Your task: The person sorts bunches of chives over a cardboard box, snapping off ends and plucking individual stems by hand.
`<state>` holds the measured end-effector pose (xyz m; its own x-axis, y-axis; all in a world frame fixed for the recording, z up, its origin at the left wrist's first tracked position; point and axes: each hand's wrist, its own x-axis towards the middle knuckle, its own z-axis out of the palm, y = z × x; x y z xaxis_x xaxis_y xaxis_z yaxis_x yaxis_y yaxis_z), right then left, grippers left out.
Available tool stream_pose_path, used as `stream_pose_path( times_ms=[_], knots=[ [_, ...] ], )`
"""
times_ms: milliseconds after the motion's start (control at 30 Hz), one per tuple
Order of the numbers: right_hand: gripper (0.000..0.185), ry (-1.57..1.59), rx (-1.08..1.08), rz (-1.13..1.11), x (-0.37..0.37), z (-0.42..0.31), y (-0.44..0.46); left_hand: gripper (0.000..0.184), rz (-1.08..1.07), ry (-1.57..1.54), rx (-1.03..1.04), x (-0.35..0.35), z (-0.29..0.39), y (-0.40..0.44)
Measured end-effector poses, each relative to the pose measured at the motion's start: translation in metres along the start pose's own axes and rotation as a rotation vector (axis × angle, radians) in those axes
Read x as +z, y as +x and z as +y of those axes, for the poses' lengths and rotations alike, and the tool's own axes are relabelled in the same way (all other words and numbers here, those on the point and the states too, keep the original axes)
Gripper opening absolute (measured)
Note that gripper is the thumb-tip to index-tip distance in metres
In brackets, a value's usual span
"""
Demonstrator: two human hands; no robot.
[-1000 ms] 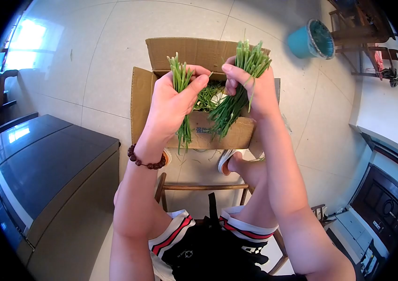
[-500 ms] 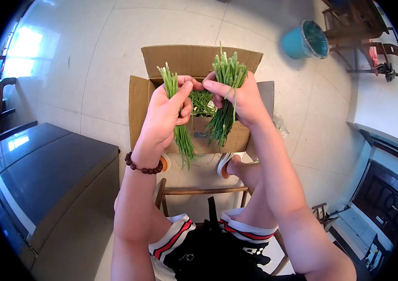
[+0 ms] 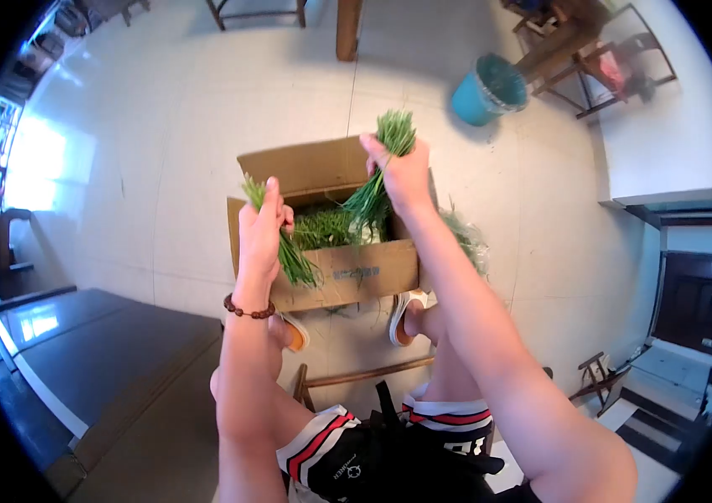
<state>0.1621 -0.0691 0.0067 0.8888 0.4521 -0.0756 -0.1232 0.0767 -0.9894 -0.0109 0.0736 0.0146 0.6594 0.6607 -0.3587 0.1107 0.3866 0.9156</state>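
My left hand is closed around a thin bunch of garlic chives, pale cut ends up and green leaves hanging down over the box's near wall. Higher and to the right, my right hand grips a thicker bunch of garlic chives, its leaves trailing down into the box opening. Below both hands stands an open cardboard box with its flaps folded out. More loose chives lie inside it, partly hidden by the hanging leaves.
A teal bucket with a plastic liner stands on the floor at the upper right. A clear plastic bag lies right of the box. My feet are close to its near side. A dark-topped cabinet is at the left.
My hands have moved apart: the left went down and left, the right stays higher with its thick bunch. The head view has shifted, and the box appears lower. Both bunches are still held.
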Motion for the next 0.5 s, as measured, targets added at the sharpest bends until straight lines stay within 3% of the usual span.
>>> stream_pose_path(
  times_ms=[67, 300, 500],
  knots=[
    [0.020, -0.099, -0.125, 0.006, -0.005, -0.006, -0.016, 0.046, -0.015, 0.029, 0.139, -0.006, -0.003, -0.007],
    [0.016, 0.329, -0.174, 0.001, -0.010, -0.097, -0.098, 0.050, -0.018, -0.340, 0.058, -0.015, 0.032, -0.097],
    [0.014, 0.215, -0.154, -0.143, -0.008, -0.178, -0.218, 0.048, -0.141, -0.544, 0.089, 0.002, 0.081, -0.212]
  ],
)
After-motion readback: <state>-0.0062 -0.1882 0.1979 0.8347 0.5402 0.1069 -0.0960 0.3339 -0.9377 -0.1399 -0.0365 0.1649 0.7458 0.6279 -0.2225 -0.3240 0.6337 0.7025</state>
